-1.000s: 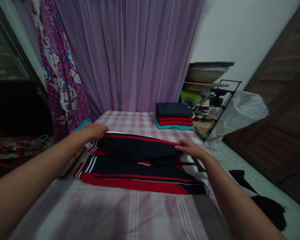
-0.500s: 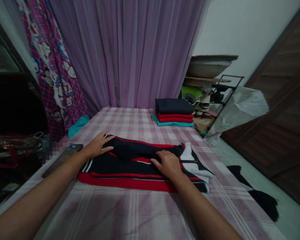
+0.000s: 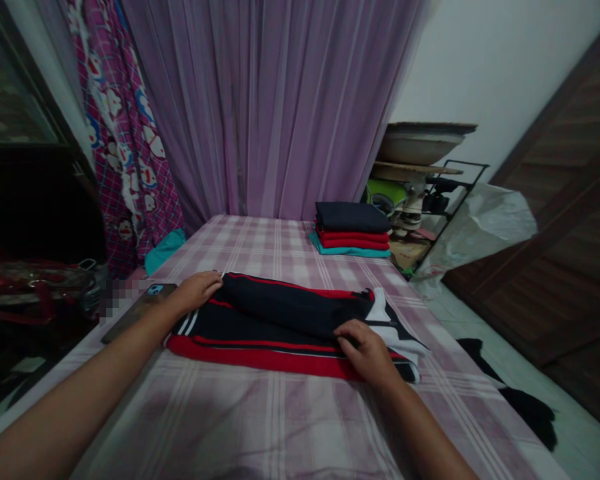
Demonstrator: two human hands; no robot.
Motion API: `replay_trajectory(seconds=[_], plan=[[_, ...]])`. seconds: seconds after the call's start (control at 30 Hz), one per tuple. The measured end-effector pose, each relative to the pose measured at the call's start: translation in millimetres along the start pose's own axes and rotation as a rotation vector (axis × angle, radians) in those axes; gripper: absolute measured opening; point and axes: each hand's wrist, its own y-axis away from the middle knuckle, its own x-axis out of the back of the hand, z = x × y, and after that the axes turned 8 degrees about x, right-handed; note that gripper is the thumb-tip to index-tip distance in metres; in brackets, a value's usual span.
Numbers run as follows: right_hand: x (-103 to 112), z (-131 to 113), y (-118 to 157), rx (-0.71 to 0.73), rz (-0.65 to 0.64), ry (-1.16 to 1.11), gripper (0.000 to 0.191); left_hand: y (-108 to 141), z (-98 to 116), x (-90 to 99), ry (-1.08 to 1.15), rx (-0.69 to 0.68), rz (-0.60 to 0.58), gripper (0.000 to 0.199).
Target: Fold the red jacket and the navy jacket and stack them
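Observation:
A dark navy garment (image 3: pixel 280 310) with red trim and white parts lies folded lengthwise on the checked cloth surface. At its upper left corner, my left hand (image 3: pixel 200 291) has its fingers closed on the fabric edge. My right hand (image 3: pixel 364 347) pinches the edge of the navy layer toward the garment's right end. White stripes show at the left end, and a red band runs along the near edge.
A stack of folded clothes (image 3: pixel 353 230) sits at the far right of the checked surface (image 3: pixel 260 427). A phone (image 3: pixel 137 312) lies by my left forearm. Purple curtains (image 3: pixel 275 107) hang behind; a cluttered rack (image 3: pixel 445 193) stands right.
My left hand's spread fingers have closed at the corner. My right hand has moved right and slightly down, and the navy layer now covers the red and white detail in the middle.

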Motion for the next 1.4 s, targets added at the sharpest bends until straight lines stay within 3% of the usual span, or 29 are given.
replay_trajectory(seconds=[0.13,0.23,0.3,0.4,0.5,0.6,0.67,0.73,0.83,0.93,1.0,1.17,1.27,1.4], plan=[[-7,-9,12,-0.011,-0.166,0.274,0.023,10,8,0.1,0.207,0.175,0.089,0.034],[-5,-19,6,-0.047,-0.199,0.342,0.023,9,19,10.5,0.305,0.357,0.155,0.035],[-2,-24,4,-0.097,-0.197,0.339,0.023,9,24,20.3,0.334,0.4,0.192,0.038],[2,-29,7,-0.165,-0.238,0.309,0.025,16,24,29.7,0.283,0.357,0.237,0.039],[10,-31,7,-0.188,-0.287,0.282,0.023,28,18,28.4,0.14,0.246,0.202,0.033],[20,-34,-6,-0.212,-0.211,0.313,0.023,35,24,22.0,0.01,0.164,0.208,0.033],[23,-38,-24,-0.197,-0.14,0.336,0.026,35,41,16.3,-0.051,0.109,0.222,0.037],[18,-44,-47,-0.139,-0.111,0.331,0.029,30,66,7.5,-0.097,0.046,0.159,0.041],[-1,-48,-76,0.024,-0.191,0.271,0.034,21,99,-14.5,-0.173,-0.007,0.006,0.048],[-21,-28,-83,0.088,-0.351,0.32,0.042,16,108,-40.9,-0.246,0.047,-0.107,0.059],[-25,0,-73,-0.015,-0.416,0.436,0.048,17,103,-54.4,-0.252,0.08,-0.128,0.064],[-8,61,-44,-0.188,-0.374,0.6,0.051,19,90,-65.6,-0.238,0.087,-0.132,0.067],[-3,65,-45,-0.233,-0.372,0.604,0.05,19,92,-65.6,-0.242,0.094,-0.128,0.069],[1,51,-66,-0.215,-0.345,0.526,0.047,19,95,-67.4,-0.253,0.097,-0.125,0.069]])
